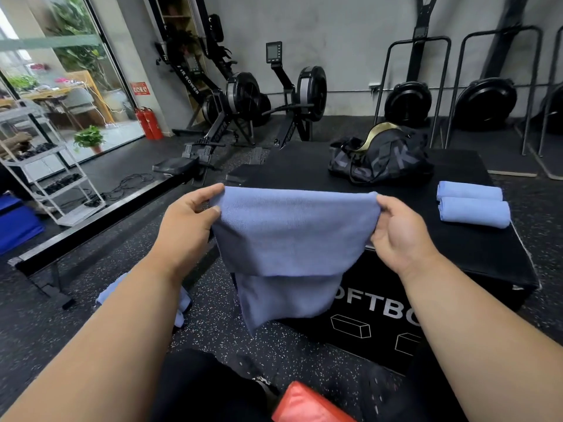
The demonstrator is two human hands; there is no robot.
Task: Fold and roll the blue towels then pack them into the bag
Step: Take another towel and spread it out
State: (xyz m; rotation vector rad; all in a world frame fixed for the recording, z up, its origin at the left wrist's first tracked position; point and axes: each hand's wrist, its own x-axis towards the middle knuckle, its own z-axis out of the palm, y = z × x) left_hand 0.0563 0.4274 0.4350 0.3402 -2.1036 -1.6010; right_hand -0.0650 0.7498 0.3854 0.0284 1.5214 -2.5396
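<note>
I hold a blue towel point(292, 239) up in the air in front of a black soft box point(304, 169). My left hand point(185, 217) pinches its top left corner and my right hand point(399, 236) pinches its top right corner. The towel hangs doubled over, with a longer layer showing below the front one. Two rolled blue towels point(472, 205) lie side by side on the right of the box top. A black duffel bag point(380, 159) with a gold-lined opening sits at the back of the box. More blue towel point(179, 300) lies on the floor under my left forearm.
Rowing machines point(243, 99) stand against the grey wall behind the box. A white shelf rack point(45, 166) stands at the left by the window. A black bench rail point(91, 220) crosses the floor on the left. A red pad point(304, 403) sits by my knees.
</note>
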